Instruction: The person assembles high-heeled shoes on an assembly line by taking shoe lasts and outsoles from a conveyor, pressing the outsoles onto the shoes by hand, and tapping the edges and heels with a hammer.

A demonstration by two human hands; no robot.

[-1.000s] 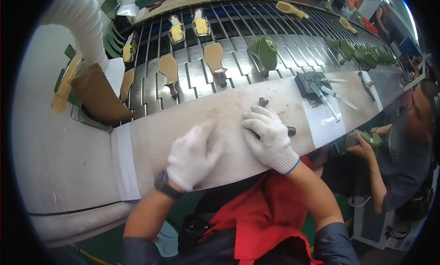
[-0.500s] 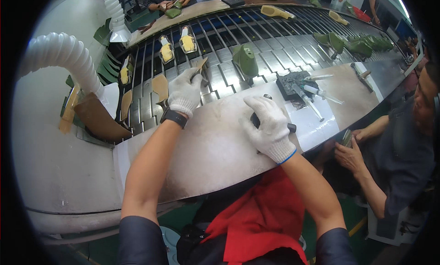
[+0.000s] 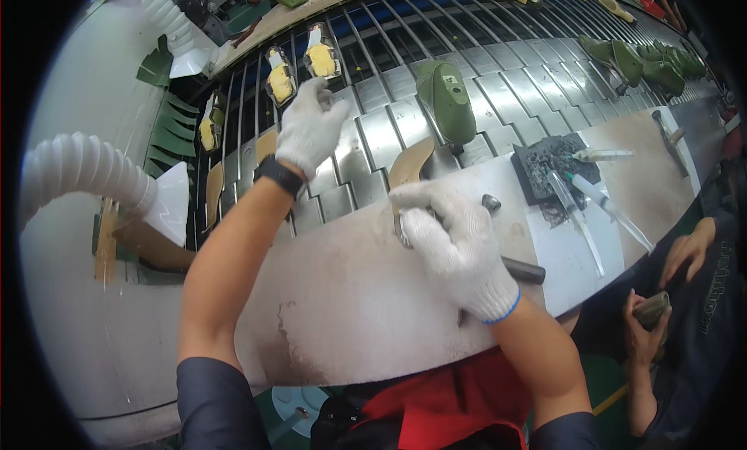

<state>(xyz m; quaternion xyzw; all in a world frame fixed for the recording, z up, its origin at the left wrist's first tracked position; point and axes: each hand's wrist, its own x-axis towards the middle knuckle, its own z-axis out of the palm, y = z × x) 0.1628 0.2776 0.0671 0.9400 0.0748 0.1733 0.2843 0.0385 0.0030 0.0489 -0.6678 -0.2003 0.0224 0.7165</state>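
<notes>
My left hand (image 3: pixel 311 127), in a white knit glove, hovers over the slatted conveyor, its fingers loosely bent and apart with nothing visible in them. Just beyond it are shoe lasts with yellow soles (image 3: pixel 320 59). My right hand (image 3: pixel 459 248), also gloved, is over the near worktop with thumb and fingers closed. A small metal-rimmed thing shows between them, mostly hidden. At the right fingertips, a curved tan insole (image 3: pixel 410 166) reaches out over the conveyor edge. A green shoe last (image 3: pixel 447 100) stands upright just past it. A dark cylindrical handle (image 3: pixel 523 271) pokes out beside my right wrist.
Syringes (image 3: pixel 576 220) lie on and beside a dark, smeared block (image 3: pixel 545 170) to the right, with a hammer (image 3: pixel 671 143) farther on. More green lasts (image 3: pixel 646 65) stand at the far right. White duct hoses (image 3: pixel 85 174) hang at left. A co-worker's hand (image 3: pixel 646 325) holds a green piece.
My left hand has drawn away from the tan insole, which now sits at my right fingertips. My right fingers have closed. The view has shifted, so the lasts appear displaced.
</notes>
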